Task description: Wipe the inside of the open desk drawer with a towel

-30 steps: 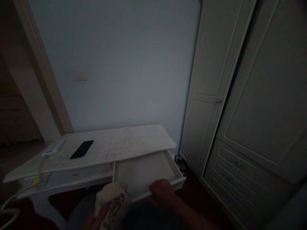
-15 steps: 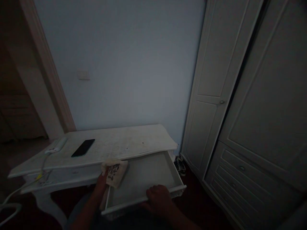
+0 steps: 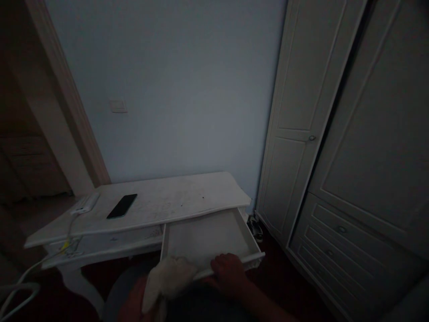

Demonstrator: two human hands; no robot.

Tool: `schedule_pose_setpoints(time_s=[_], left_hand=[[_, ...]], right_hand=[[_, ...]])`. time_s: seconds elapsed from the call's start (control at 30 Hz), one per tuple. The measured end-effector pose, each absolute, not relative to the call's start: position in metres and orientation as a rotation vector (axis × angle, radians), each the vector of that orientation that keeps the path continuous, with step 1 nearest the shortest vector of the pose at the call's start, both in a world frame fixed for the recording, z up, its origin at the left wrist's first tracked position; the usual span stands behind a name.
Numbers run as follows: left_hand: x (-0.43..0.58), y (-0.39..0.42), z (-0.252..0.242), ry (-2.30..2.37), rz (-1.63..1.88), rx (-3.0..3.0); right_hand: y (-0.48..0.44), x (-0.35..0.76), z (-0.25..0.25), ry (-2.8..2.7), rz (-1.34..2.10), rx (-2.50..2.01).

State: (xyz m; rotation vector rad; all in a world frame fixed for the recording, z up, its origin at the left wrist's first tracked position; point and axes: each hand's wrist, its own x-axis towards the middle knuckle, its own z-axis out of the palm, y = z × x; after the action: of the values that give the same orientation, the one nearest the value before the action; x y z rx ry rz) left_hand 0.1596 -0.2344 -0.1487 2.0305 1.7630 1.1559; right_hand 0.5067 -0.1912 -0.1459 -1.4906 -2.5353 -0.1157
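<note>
A white drawer (image 3: pixel 208 237) is pulled out from the right half of a worn white desk (image 3: pixel 161 197), and its inside looks bare. My right hand (image 3: pixel 229 273) grips the top of the drawer's front panel, fingers curled over the edge. At the drawer's front left corner, my left hand (image 3: pixel 136 299) holds a pale cloth (image 3: pixel 170 277). The cloth drapes over the hand and the front edge, covering most of the fingers.
On the desktop lie a dark phone (image 3: pixel 122 206) and, farther left, a white power strip (image 3: pixel 85 203) with a cable trailing down. Right of the desk, shoes (image 3: pixel 255 229) rest on the floor beside a tall white wardrobe (image 3: pixel 291 156). A wall (image 3: pixel 181 89) stands behind.
My left hand has moved the cloth from the drawer's left side near the desk to its front left corner. My right hand still grips the front panel. The view has shifted slightly.
</note>
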Motion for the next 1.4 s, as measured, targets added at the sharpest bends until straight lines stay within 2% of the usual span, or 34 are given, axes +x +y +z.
schedule_pose_setpoints(time_s=[0.13, 0.23, 0.37, 0.57, 0.67, 0.8, 0.97, 1.17, 1.4], left_hand=[[0.187, -0.233, -0.161, 1.429, 1.201, 2.826], [0.235, -0.23, -0.163, 1.366, 1.084, 3.092], [0.284, -0.232, -0.162, 1.544, 0.958, 3.062], [0.3, -0.229, -0.176, 1.574, 1.051, 2.977], [0.311, -0.223, -0.183, 1.597, 0.949, 2.97], [0.31, -0.212, -0.182, 1.394, 0.797, 3.082], [0.255, -0.22, -0.157, 1.332, 0.841, 3.058], [0.188, -0.22, -0.155, 1.439, 0.885, 3.182], [0.183, -0.211, -0.156, 1.352, 0.844, 3.144]], right_hand=[[-0.192, 0.506, -0.139, -2.568, -0.071, -1.529], [-0.19, 0.502, -0.139, -2.568, -0.029, -1.555], [-0.188, 0.507, -0.13, -2.532, 0.035, -1.546], [-0.205, 0.542, -0.071, -2.63, 0.366, -1.061], [-0.22, 0.536, -0.063, -2.644, 0.435, -0.969], [-0.224, 0.504, -0.091, -2.65, 0.237, -1.036], [-0.213, 0.492, -0.117, -2.628, -0.03, -1.023], [-0.209, 0.46, -0.115, -2.659, -0.25, -0.938], [-0.208, 0.432, -0.099, -2.673, -0.298, -0.909]])
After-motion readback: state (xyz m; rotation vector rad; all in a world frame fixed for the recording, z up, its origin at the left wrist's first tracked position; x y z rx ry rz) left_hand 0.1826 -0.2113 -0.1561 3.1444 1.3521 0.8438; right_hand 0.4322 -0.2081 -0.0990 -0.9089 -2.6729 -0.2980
